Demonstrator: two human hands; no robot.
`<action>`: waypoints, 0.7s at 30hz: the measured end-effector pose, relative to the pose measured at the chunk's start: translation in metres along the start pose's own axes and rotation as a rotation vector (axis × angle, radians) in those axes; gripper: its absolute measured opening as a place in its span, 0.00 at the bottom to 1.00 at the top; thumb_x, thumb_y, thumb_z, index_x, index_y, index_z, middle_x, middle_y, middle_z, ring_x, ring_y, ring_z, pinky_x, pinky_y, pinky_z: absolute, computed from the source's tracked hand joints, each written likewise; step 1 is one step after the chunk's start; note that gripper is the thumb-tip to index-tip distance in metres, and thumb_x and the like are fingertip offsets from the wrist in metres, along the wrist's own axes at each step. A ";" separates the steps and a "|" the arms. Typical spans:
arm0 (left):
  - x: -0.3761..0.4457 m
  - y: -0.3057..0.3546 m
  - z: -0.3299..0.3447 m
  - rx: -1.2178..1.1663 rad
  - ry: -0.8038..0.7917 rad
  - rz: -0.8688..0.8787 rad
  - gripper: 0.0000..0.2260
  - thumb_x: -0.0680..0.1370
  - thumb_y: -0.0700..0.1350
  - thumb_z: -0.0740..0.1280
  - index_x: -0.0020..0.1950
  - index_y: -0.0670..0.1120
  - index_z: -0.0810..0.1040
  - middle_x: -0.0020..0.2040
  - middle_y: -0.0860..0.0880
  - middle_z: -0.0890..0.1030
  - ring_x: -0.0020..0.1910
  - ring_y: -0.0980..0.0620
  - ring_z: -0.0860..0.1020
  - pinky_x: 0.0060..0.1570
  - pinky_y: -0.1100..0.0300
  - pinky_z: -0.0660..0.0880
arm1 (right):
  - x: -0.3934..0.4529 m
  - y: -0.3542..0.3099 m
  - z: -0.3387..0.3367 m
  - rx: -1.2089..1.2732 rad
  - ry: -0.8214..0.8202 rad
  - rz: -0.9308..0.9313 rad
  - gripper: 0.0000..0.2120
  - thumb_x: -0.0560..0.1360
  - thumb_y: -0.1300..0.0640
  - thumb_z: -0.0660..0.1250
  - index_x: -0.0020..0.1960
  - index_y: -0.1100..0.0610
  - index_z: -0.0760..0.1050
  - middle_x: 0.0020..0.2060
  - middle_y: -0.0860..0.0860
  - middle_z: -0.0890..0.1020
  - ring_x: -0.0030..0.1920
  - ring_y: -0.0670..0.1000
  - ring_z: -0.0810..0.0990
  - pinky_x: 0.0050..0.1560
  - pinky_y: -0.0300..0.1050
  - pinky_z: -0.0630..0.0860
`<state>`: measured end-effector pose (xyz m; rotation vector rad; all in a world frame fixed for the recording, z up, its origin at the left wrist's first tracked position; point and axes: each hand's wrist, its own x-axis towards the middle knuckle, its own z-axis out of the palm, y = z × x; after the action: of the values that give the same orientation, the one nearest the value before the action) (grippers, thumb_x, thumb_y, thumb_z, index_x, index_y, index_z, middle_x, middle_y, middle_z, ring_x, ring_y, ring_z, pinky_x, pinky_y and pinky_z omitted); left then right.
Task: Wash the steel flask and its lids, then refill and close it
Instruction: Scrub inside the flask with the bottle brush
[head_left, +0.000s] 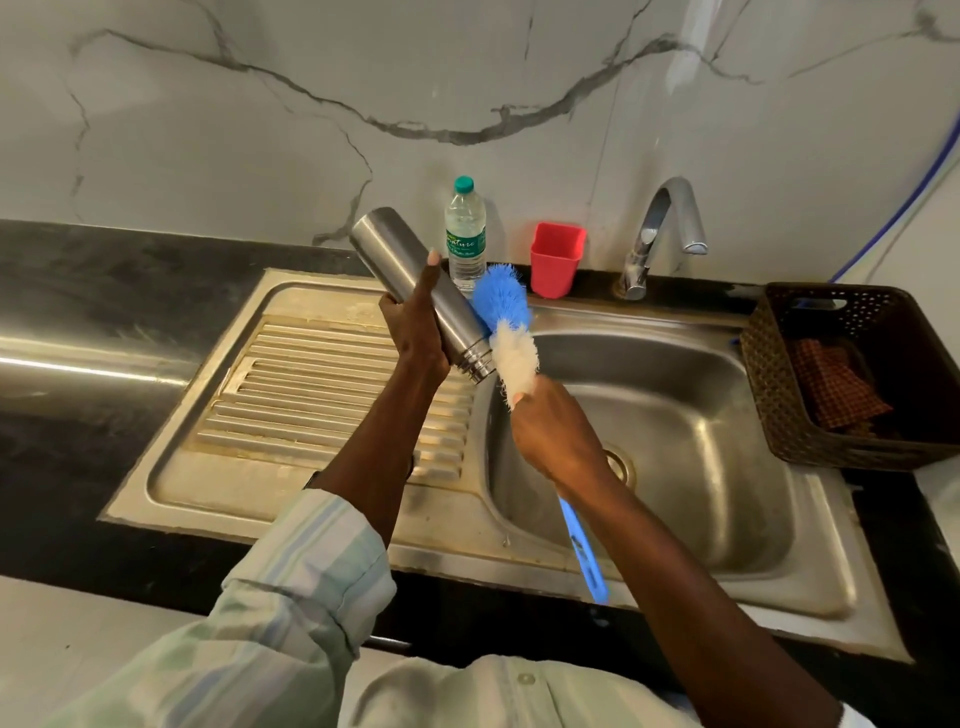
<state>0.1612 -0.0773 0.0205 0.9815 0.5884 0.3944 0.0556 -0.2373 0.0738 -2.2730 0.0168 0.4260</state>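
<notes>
My left hand (415, 332) grips the steel flask (395, 249) around its middle. The flask is tilted, base up and to the left, open threaded mouth down and to the right over the edge of the sink basin. My right hand (550, 431) holds a bottle brush (511, 317) with blue and white bristles just below the bristle head. Its blue handle sticks out under my wrist. The bristles lie against the outside of the flask beside its mouth. No lids are visible.
A steel sink (675, 441) with a ribbed drainboard (322, 395) sits in a black counter. A plastic water bottle (465, 234), a red cup (557, 260) and a tap (660, 234) stand at the back. A brown basket (769, 374) with a cloth is at the right.
</notes>
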 end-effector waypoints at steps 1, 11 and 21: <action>-0.002 -0.001 0.000 0.003 -0.017 -0.011 0.30 0.71 0.48 0.78 0.66 0.43 0.66 0.55 0.41 0.80 0.49 0.45 0.83 0.46 0.50 0.83 | 0.010 0.001 0.000 0.015 -0.003 0.031 0.06 0.76 0.63 0.57 0.49 0.58 0.72 0.40 0.55 0.74 0.39 0.57 0.72 0.31 0.42 0.62; 0.014 0.010 -0.016 0.014 -0.132 0.005 0.34 0.69 0.57 0.77 0.69 0.46 0.70 0.61 0.37 0.80 0.57 0.39 0.82 0.54 0.42 0.81 | -0.005 0.004 0.001 0.035 -0.050 -0.020 0.07 0.77 0.62 0.56 0.45 0.58 0.72 0.34 0.51 0.73 0.34 0.52 0.72 0.30 0.43 0.61; 0.007 -0.001 -0.012 0.010 -0.048 -0.025 0.33 0.71 0.49 0.78 0.69 0.42 0.65 0.56 0.40 0.80 0.47 0.44 0.84 0.46 0.48 0.83 | -0.003 -0.004 0.001 0.014 -0.039 -0.019 0.07 0.78 0.62 0.56 0.50 0.58 0.73 0.40 0.54 0.75 0.38 0.54 0.74 0.33 0.42 0.64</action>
<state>0.1594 -0.0662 0.0131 0.9899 0.5591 0.3451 0.0529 -0.2342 0.0770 -2.2483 -0.0220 0.4590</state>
